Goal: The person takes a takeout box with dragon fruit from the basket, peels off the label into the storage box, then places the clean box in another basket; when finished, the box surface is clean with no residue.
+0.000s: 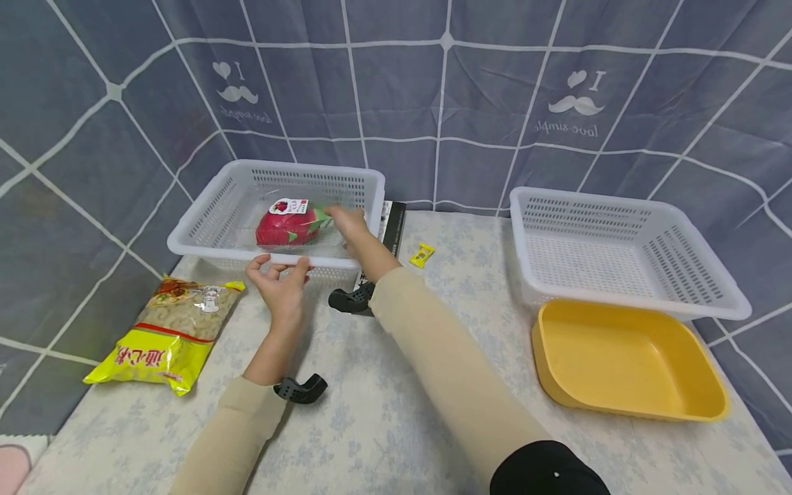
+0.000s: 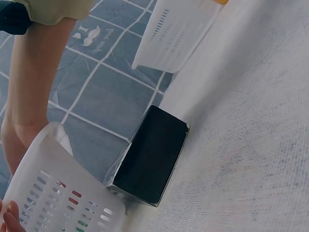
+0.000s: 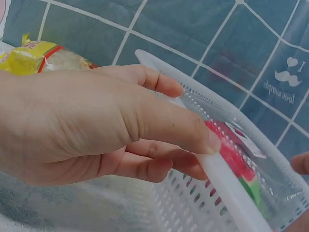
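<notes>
A red dragon fruit [image 1: 287, 227] with green tips and a white label lies in clear plastic packaging [image 3: 270, 171] inside the left white basket [image 1: 204, 199]. My right hand [image 1: 355, 230] reaches over the basket's right end and holds the packaging near the fruit's green tip. Its fingertips are partly hidden; some skin shows at the right edge of the right wrist view. My left hand [image 1: 281, 289] grips the basket's front rim, thumb and fingers on it, as the right wrist view also shows. Only a few left fingertips [image 2: 12, 217] appear in the left wrist view.
A yellow bag of pasta [image 1: 170, 330] lies left of the basket. Beside its right end are a black box [image 2: 152, 154] and a small yellow candy [image 1: 422, 255]. Farther right stand another white basket [image 1: 581, 265] and a yellow bin [image 1: 619, 357]. Curtains enclose the table.
</notes>
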A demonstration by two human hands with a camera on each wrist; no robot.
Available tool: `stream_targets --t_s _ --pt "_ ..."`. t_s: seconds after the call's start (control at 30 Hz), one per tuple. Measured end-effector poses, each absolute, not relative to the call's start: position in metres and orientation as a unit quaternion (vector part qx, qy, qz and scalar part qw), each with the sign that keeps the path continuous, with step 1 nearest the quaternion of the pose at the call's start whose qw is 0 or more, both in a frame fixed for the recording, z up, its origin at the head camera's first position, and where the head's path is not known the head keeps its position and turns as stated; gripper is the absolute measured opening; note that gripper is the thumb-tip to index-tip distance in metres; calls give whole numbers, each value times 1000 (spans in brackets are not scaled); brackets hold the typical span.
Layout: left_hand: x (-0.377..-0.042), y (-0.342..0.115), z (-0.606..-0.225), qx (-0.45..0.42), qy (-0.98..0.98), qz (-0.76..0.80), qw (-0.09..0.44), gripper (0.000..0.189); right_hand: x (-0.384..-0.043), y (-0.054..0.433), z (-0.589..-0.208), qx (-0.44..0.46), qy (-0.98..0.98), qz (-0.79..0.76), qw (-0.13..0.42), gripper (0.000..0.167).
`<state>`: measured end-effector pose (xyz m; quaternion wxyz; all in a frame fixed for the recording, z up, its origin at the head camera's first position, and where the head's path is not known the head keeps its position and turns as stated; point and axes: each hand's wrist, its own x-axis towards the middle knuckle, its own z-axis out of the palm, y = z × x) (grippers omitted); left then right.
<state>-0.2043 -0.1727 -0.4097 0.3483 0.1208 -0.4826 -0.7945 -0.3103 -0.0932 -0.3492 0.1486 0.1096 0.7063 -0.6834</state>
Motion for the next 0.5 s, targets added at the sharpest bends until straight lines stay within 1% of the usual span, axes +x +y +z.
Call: stream_targets --t_s 0.13,0.23,0.27,0.33,0.4,0.43,0.5 --pt "-204 -173 -411 120 -481 -794 352 53 -310 -97 -352 133 703 -679 162 46" --pt "-203 -172 -411 113 -481 -794 354 53 -309 -100 -354 143 698 -681 168 33" --pt "-203 -172 -411 111 -482 -794 355 52 -309 -101 -355 143 697 -682 167 31" --pt "-202 -172 -410 106 -482 -794 355 52 -308 -101 -356 140 696 -685 165 30" --pt "-202 -172 -411 100 -481 -795 356 52 -307 -100 -357 130 692 -691 165 34" --pt "-202 -172 -411 95 -473 -800 357 53 -307 -100 -357 124 690 -694 167 39" --pt "-203 -172 -412 90 -470 -802 357 53 -306 -98 -356 115 682 -702 171 54"
